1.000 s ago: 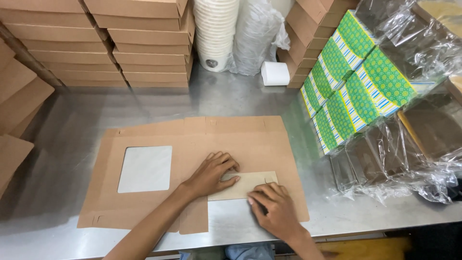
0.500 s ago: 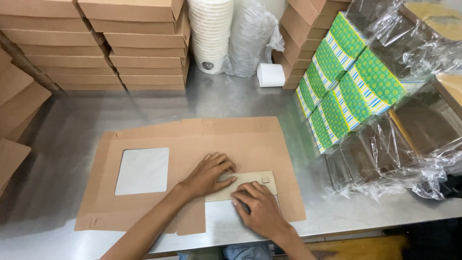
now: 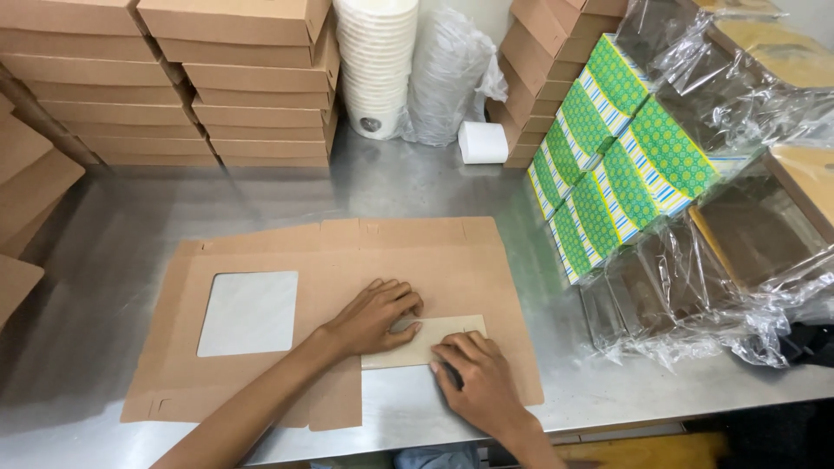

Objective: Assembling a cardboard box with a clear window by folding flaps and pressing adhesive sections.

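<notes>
From my feed I see the left hand [image 3: 375,315] reaching in from the lower left, forearm angled up across the sheet, palm down with the fingers spread and lying flat — it grips nothing, only presses on the flat brown cardboard box blank with a square clear window [image 3: 339,295] and on the near edge of the pale folded cardboard flap [image 3: 430,337]. That flap lies between the two hands, touching both, along the lower right part of the blank. The right hand [image 3: 478,385] comes up from the bottom edge, knuckles raised, fingers curled down onto the flap's lower right corner; I cannot tell whether it pinches the edge or just presses. The blank itself lies unfolded on the brushed steel table [image 3: 417,187], its window toward the left, small tabs along the top edge. Further right stand green patterned cartons with yellow and blue stripes [image 3: 621,165] beside crinkled clear plastic wrap over brown trays [image 3: 738,252] — well apart from the hands. Behind, stacks of folded brown boxes [image 3: 182,87] and a white stack of paper bowls [image 3: 375,61].
</notes>
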